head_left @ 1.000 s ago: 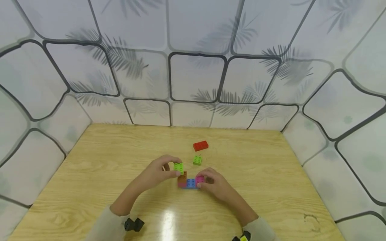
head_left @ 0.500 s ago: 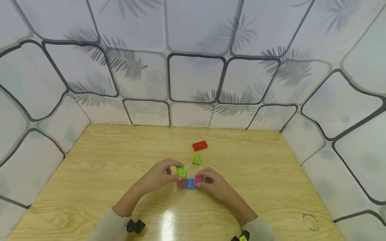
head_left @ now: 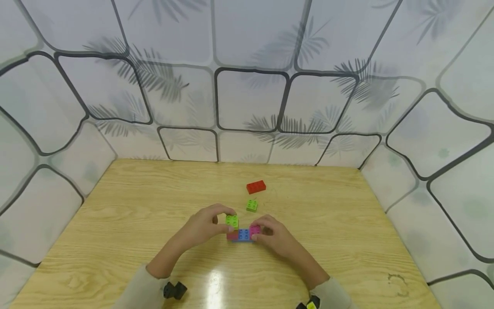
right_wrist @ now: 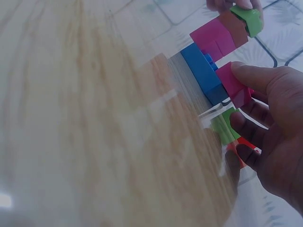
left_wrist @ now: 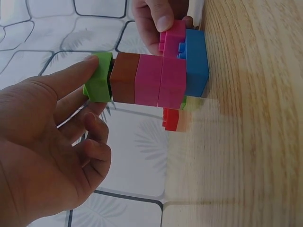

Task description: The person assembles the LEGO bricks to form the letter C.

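Blue brick (head_left: 243, 234): pink bricks (left_wrist: 148, 79) and brown brick (left_wrist: 124, 78) stacked on left end; left hand (head_left: 208, 223) pinches lime brick (head_left: 232, 221) atop, seating apparently incomplete; right hand (head_left: 278, 237) pinches magenta brick (head_left: 256, 230) at right end. Beyond the blue brick, green brick (head_left: 252, 205) and red brick (head_left: 256, 187) lie unattached.

Left wrist view: loose green brick (left_wrist: 183, 102) mostly behind pink bricks (left_wrist: 172, 83); right hand (left_wrist: 158, 18) cropped

In the head view, around the blue brick (head_left: 243, 235), a hand could pass over bare table (head_left: 239, 274) at 6 o'clock. The brick tower (head_left: 232, 222) and left hand (head_left: 204, 224) block 9, the right hand (head_left: 278, 237) 3; the loose green brick (head_left: 252, 206) and red brick (head_left: 256, 187) obstruct 12 to 1.
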Available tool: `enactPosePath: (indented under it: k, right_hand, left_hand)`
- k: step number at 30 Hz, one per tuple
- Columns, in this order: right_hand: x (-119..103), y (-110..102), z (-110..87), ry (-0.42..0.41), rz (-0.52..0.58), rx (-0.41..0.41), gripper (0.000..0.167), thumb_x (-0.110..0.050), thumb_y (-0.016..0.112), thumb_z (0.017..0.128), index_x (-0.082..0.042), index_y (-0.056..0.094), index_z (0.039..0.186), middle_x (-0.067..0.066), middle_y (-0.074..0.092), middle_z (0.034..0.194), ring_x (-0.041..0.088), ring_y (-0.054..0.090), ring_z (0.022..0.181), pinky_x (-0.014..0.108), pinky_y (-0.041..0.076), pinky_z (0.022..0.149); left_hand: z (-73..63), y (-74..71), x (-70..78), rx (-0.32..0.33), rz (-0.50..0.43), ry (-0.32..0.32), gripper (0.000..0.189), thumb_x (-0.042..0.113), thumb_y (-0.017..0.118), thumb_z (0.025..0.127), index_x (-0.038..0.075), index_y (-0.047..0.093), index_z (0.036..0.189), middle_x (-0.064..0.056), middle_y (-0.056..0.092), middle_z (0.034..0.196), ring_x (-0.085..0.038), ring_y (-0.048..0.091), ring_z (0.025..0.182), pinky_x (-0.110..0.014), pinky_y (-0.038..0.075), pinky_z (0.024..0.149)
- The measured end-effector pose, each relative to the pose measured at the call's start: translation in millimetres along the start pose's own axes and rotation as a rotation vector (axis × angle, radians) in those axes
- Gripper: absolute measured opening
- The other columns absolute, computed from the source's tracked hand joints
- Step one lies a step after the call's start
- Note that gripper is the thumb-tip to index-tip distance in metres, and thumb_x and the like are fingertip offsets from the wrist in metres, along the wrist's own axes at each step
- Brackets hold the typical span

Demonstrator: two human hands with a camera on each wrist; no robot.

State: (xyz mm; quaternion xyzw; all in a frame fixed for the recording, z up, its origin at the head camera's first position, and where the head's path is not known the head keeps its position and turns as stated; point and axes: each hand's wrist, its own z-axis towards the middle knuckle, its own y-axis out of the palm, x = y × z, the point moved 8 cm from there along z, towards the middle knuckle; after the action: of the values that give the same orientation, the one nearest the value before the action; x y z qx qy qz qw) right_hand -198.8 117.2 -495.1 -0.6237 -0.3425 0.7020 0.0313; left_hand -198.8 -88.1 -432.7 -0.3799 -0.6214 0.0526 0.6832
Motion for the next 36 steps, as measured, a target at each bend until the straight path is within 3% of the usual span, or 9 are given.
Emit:
enactPosePath:
  k: [7,15,25,32,36]
  right_hand:
    - [-3.4,-0.4,-0.7,-0.005,0.004,-0.001,0.033,-0.037,0.072,0.093,-0.021,0.070,0.121,-0.007,0.060,0.117,0.018,0.051,0.104,0.033,0.043,0.090]
    - [-4.2,-0.8,-0.1,-0.001,-0.011,0.000,0.032,-0.037,0.072,0.093,-0.023,0.069,0.122,-0.007,0.060,0.116,0.017,0.051,0.102,0.030,0.044,0.087]
    - [-7.3,-0.2,0.3,0.002,-0.012,-0.001,0.031,-0.035,0.072,0.094,-0.021,0.069,0.122,-0.008,0.060,0.114,0.017,0.051,0.101,0.029,0.044,0.086]
    - [-7.2,-0.3,0.2,-0.009,-0.009,-0.002,0.033,-0.035,0.072,0.094,-0.020,0.069,0.123,-0.007,0.061,0.116,0.017,0.051,0.103,0.031,0.044,0.088]
    - [-4.1,-1.0,0.2,-0.007,-0.023,0.000,0.034,-0.039,0.072,0.093,-0.022,0.069,0.122,-0.009,0.060,0.117,0.016,0.052,0.104,0.031,0.045,0.089]
  left_hand:
    - [1.0,-0.8,1.1,0.028,0.084,-0.022,0.038,0.042,0.075,0.090,0.032,0.068,0.126,0.011,0.064,0.128,-0.015,0.053,0.082,-0.031,0.047,0.060]
    - [1.9,-1.0,1.6,0.038,0.110,0.001,0.038,0.044,0.075,0.089,0.032,0.068,0.125,0.011,0.065,0.129,-0.013,0.054,0.082,-0.031,0.046,0.062]
    - [0.9,-1.0,-3.1,0.056,0.051,0.000,0.040,0.044,0.076,0.088,0.030,0.069,0.125,0.008,0.066,0.127,-0.015,0.051,0.076,-0.030,0.044,0.058]
    - [0.8,0.1,-6.9,0.095,0.035,-0.008,0.037,0.046,0.077,0.086,0.036,0.071,0.121,0.011,0.067,0.127,-0.016,0.058,0.091,-0.032,0.048,0.069]
    - [0.8,1.3,-7.2,0.099,0.018,-0.033,0.036,0.047,0.077,0.086,0.038,0.071,0.120,0.011,0.067,0.127,-0.019,0.058,0.094,-0.034,0.048,0.069]
